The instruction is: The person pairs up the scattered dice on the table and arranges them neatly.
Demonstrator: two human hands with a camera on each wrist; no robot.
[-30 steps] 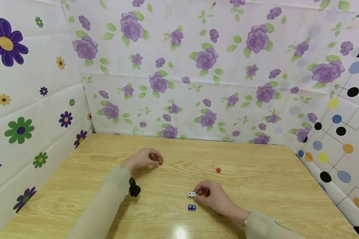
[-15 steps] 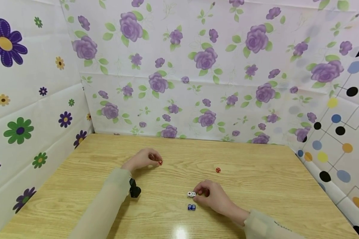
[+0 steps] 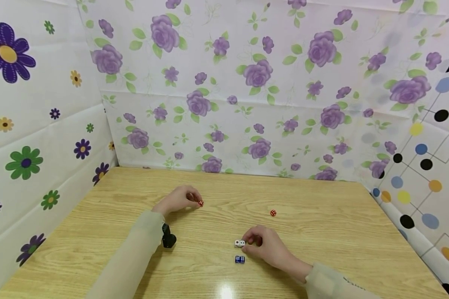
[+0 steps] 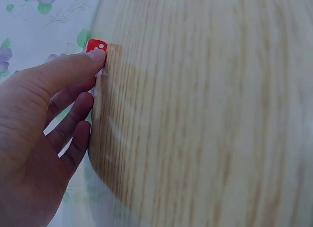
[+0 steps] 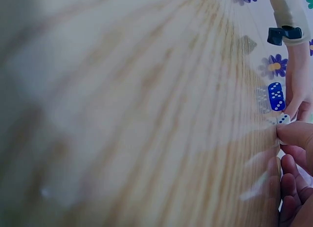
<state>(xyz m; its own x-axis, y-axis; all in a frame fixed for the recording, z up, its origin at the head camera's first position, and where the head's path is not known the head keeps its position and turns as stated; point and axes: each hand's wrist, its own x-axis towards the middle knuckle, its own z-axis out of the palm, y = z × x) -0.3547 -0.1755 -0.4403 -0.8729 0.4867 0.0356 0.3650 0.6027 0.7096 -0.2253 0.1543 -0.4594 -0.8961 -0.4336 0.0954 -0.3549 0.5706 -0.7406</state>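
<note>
one red die (image 3: 201, 204) pinched in left grip (image 3: 179, 199) — one white die (image 3: 242, 243) pinched in right grip (image 3: 266, 248)

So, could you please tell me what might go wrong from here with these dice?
The left hand pinches one red die at its fingertips, so the die could slip or turn to another face.
The right hand is at one end of the paired white dice; an uneven push might knock the pair out of line.
The blue dice lie close by on the person's side, so that hand could bump them as well.
</note>
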